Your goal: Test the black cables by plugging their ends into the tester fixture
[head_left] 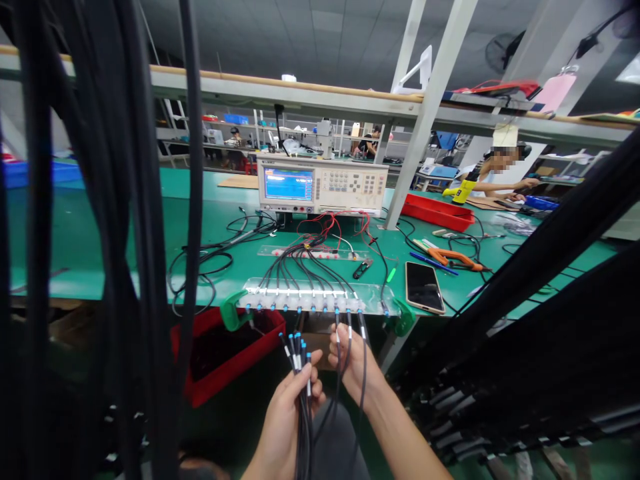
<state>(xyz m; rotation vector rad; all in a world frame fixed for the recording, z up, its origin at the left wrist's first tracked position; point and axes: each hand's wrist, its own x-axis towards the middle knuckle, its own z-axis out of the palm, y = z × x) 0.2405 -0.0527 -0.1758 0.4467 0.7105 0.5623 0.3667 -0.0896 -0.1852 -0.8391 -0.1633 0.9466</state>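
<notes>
My left hand point(296, 393) is closed around a bundle of black cables point(303, 427) with blue tips and white labels, their ends pointing up. Just below the bench edge, my right hand point(354, 353) pinches a black cable point(337, 333) whose blue end meets a clear connector strip point(320, 300). Two more cables hang from the strip beside it, passing in front of my fingers. Along the strip's front sits a row of blue-tipped sockets. Green clamps point(233, 313) hold the strip at both ends. Several black leads fan out behind it.
A bench-top test instrument point(325, 187) with a lit screen stands behind. Right of the strip lie a phone point(424, 287), orange-handled pliers point(455, 259) and a red tray point(437, 212). Below the bench is a red bin point(225, 360). Black cables point(135, 200) hang close on both sides. A person works at far right.
</notes>
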